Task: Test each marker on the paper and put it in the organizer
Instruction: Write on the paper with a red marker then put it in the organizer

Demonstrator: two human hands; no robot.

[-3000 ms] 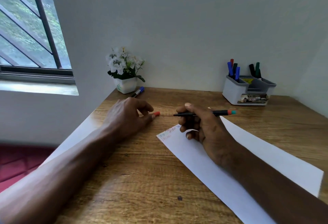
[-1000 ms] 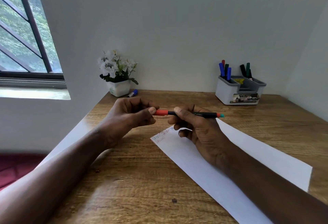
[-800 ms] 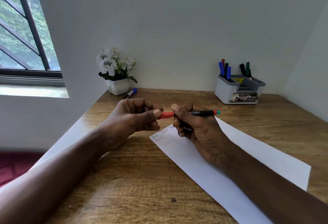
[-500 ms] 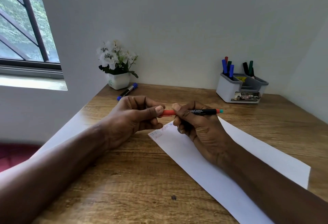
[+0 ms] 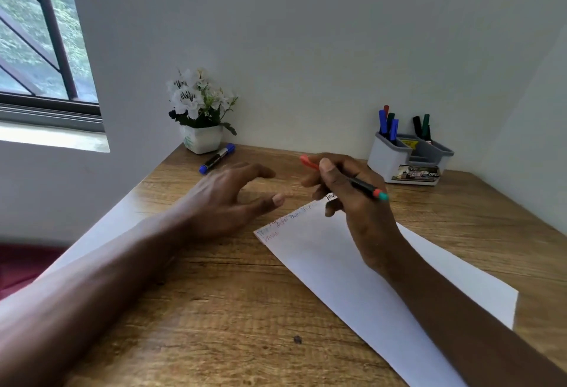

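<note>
My right hand pinches the capped marker above the far edge of the paper; left hand spread, empty. Risk: loosely seated cap falls off before the organizer, far right.

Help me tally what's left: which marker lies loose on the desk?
The blue-capped marker by the flower pot: it lies flat on the desk, while the right hand holds the orange-capped marker and the rest stand in the organizer.

I noted the right hand gripping an orange-capped marker over the paper's scribbled corner. Left hand hovered beside it, fingers spread. Blue marker lay by the flowerpot. Organizer stood far right.
</note>
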